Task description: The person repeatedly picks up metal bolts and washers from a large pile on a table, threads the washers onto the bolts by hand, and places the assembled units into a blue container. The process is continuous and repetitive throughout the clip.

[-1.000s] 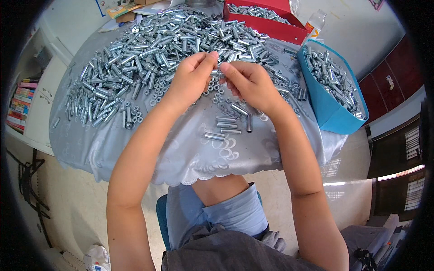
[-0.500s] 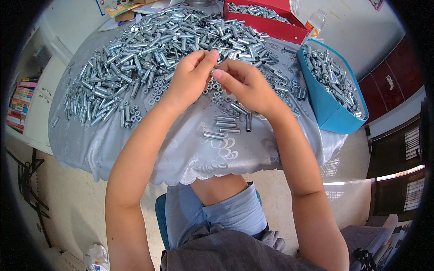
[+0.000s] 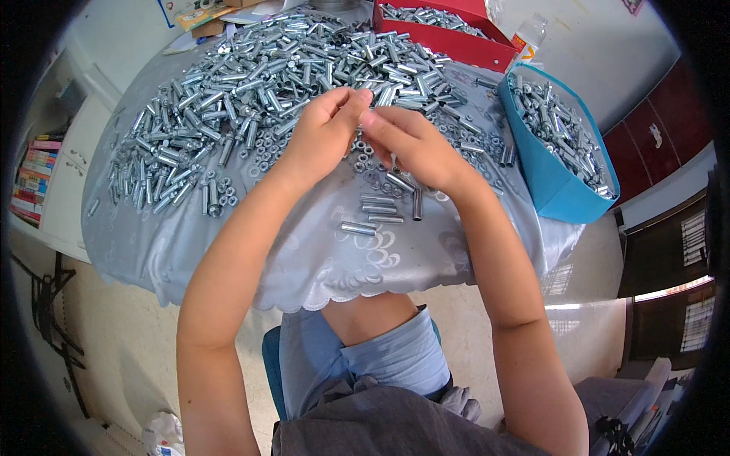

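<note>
My left hand (image 3: pixel 325 131) and my right hand (image 3: pixel 417 144) meet above the near edge of a big heap of silvery metal sleeves and bolts (image 3: pixel 296 68). Both are closed, thumbs and fingertips pinched together. Whatever small piece lies between them is mostly covered by the fingers, so I cannot make it out. Loose nuts and washers (image 3: pixel 266 150) are scattered below and beside the hands. Closer to me, several plain metal sleeves (image 3: pixel 359 228) lie on the grey patterned tablecloth (image 3: pixel 304 262).
At the right edge of the table stands a blue fabric bin (image 3: pixel 559 186) full of assembled bolts. Behind the heap is a red box (image 3: pixel 464 52) with more metal parts, a clear bottle (image 3: pixel 530 38) beside it. Books fill a shelf (image 3: pixel 34 178) at far left.
My fingertips have shifted slightly against each other, the right fingers drawing closer together and covering the small shiny bit seen before. Arms and parts on the table stay put.
</note>
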Tool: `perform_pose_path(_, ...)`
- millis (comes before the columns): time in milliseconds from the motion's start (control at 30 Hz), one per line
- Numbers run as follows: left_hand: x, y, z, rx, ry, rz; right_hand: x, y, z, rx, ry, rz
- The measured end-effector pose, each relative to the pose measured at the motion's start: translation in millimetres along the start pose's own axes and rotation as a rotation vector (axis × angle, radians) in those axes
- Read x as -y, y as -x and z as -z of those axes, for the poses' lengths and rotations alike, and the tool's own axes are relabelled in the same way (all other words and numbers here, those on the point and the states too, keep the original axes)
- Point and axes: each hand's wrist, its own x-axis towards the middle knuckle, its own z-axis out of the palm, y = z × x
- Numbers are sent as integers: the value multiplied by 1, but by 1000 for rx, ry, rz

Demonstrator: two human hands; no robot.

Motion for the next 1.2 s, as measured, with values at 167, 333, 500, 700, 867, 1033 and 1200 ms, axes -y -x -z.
perform_pose_path(167, -5, 1, 0, -52, 10, 44, -3, 1, -7, -6, -37, 110)
perform_pose_path(333, -8, 2, 2, -31, 74, 40, 1, 2, -3, 93, 32, 9)
perform_pose_path(500, -5, 0, 2, 19, 154, 34, 3, 3, -7, -184, 115, 220)
perform_pose_path(700, -7, 1, 3, 36, 132, -30, 2, 2, -7, -107, 5, 230)
perform_pose_path(867, 1, 1, -1, -117, -247, -397, 6, 2, -8, 67, -467, -66)
perform_pose_path(1033, 2, 6, -5, -181, -387, -520, 4, 1, 1, 170, -689, -247)
perform_pose_path(1200, 4, 1, -3, -213, -221, -323, 9, 1, -7, -53, -342, -35)
